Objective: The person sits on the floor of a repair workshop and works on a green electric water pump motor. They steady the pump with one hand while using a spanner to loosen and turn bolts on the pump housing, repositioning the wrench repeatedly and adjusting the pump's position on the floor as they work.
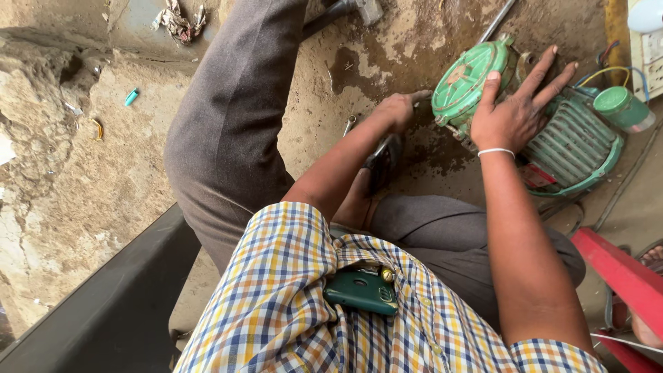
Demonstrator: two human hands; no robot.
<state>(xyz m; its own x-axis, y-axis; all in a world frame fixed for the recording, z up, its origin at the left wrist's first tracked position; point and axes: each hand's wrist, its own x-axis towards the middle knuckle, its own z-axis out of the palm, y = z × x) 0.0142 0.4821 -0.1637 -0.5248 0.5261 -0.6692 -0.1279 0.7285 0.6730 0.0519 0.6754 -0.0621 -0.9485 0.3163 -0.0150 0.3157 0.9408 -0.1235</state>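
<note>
The green motor (552,131) lay on its side on the dirt floor (138,173), toward the floor's far right corner as I looked down, its round ribbed end cover (464,77) turned toward me and its finned body stretching off to the right. My right hand (514,114) rested flat across it with the fingers spread wide, gripping nothing, a thin white band on that wrist. My left hand (399,109) was down at the floor just beside the end cover, fingers curled loosely, and I could not tell whether it held anything. The two hands were apart, one on either side of the cover. A green capped can (621,107) stood against the motor's far end, with coloured wires looping near it. My bent knee in brown trousers (235,124) rose on the left. A dark green phone (361,290) sat in my checked shirt pocket. A small turquoise piece (131,97) lay well apart near the floor's left edge.
</note>
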